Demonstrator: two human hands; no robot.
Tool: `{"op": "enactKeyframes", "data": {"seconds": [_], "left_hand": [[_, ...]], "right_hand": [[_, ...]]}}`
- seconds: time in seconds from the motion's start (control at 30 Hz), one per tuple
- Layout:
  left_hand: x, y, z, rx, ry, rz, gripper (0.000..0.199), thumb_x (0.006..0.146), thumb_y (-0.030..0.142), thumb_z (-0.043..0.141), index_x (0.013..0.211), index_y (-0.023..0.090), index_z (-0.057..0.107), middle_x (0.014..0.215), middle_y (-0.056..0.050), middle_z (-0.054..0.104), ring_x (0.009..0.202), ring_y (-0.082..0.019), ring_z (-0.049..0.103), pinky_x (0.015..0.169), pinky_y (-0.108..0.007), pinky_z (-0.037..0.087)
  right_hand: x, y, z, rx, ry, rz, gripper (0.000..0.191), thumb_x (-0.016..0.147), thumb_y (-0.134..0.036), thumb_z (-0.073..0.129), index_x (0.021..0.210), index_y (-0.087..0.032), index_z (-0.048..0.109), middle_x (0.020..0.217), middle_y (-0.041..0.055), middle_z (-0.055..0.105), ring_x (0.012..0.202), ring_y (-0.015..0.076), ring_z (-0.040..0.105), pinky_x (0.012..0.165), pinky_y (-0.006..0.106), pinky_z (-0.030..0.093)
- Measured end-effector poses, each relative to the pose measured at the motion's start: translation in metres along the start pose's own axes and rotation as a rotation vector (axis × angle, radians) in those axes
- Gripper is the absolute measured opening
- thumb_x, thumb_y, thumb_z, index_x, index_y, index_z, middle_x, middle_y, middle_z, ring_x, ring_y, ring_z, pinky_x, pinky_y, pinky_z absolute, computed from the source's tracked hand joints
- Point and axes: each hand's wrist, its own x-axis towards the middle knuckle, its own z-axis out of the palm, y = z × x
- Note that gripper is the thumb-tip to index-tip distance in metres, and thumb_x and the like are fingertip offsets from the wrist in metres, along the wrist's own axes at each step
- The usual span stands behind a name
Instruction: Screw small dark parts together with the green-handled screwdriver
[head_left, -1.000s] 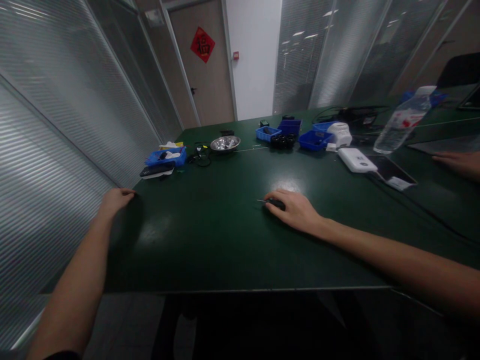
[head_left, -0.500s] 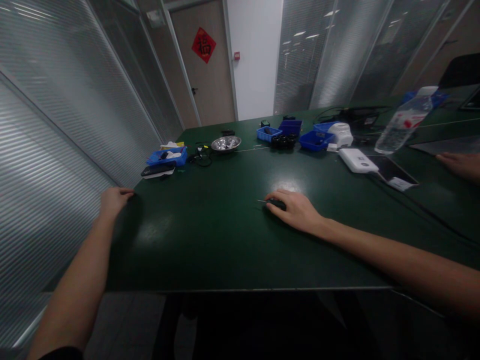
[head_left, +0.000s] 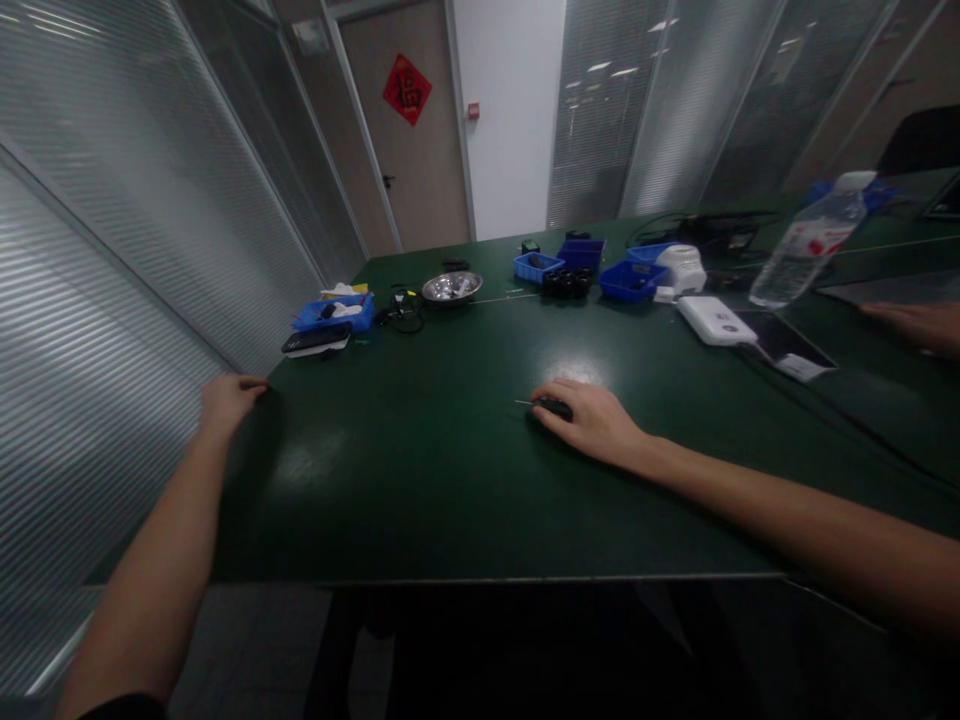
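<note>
My right hand (head_left: 589, 415) rests on the green table (head_left: 405, 480) with its fingers wrapped round a screwdriver (head_left: 556, 407). The dark handle lies under the palm and fingers, and a thin metal shaft points left, close to the tabletop. Far to the left, my left hand (head_left: 229, 398) is at the table's side edge, its fingers drawn together. Whatever is between those fingertips, if anything, is hidden.
Toward the back stand a metal bowl (head_left: 452, 288), a blue tray (head_left: 335, 312) and several blue bins (head_left: 634, 281). On the right are a plastic bottle (head_left: 810, 245), a white power bank (head_left: 715, 321) with a cable, and another person's hand (head_left: 915, 325).
Both of my hands and the screwdriver stay in place. At the right edge, the other person's hand has shifted slightly left.
</note>
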Motion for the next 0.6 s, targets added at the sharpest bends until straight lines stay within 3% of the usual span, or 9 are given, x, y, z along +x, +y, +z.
{"op": "enactKeyframes", "data": {"seconds": [0.23,0.6], "left_hand": [[-0.0061,0.0078,-0.0049,-0.065,0.017,-0.064,0.032,0.091,0.025,0.069,0.117,0.007,0.073,0.095,-0.006,0.077,0.091,-0.019,0.065,0.078,-0.023,0.040],[-0.0093,0.0016,-0.0057,-0.094,0.061,-0.143,0.026,0.085,0.037,0.075,0.095,0.013,0.076,0.064,0.002,0.065,0.073,-0.019,0.057,0.066,-0.024,0.033]], "right_hand": [[-0.0010,-0.0022,-0.0014,0.020,0.005,-0.004,0.028,0.101,-0.039,0.056,0.120,-0.023,0.069,0.111,0.0076,0.072,0.085,0.0209,0.066,0.074,0.034,0.050],[-0.0001,0.0013,0.0012,0.011,-0.001,-0.013,0.027,0.101,-0.039,0.056,0.120,-0.024,0.069,0.109,0.0056,0.072,0.085,0.0202,0.066,0.073,0.034,0.048]]}}
